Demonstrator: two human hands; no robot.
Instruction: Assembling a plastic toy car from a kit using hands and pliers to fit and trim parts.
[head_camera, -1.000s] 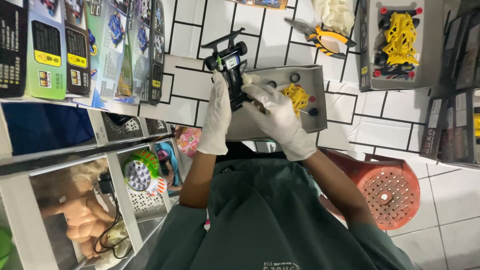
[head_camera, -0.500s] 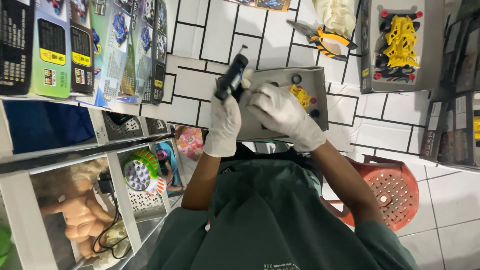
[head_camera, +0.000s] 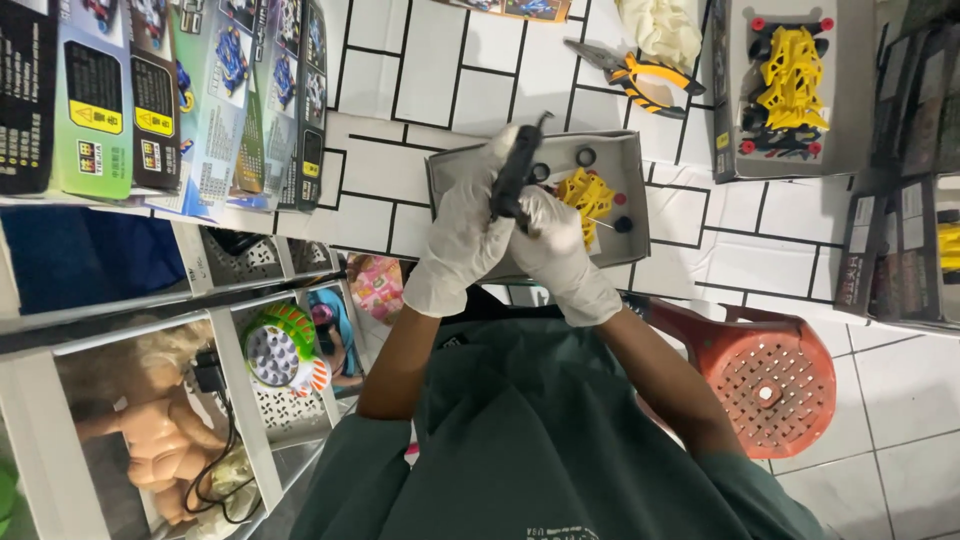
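Since the earlier frame, black toy chassis (head_camera: 514, 178) turned upright; left hand (head_camera: 463, 240) and right hand (head_camera: 556, 243) both grip it over grey tray (head_camera: 630, 160)

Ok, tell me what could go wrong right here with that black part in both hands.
The black chassis part is held above the grey tray by the left hand and right hand; a slip could send it onto the loose small black rings and yellow part, scattering them. Thick white gloves may dull the grip. The tray also sits near the surface's edge, so a knock might tip it.
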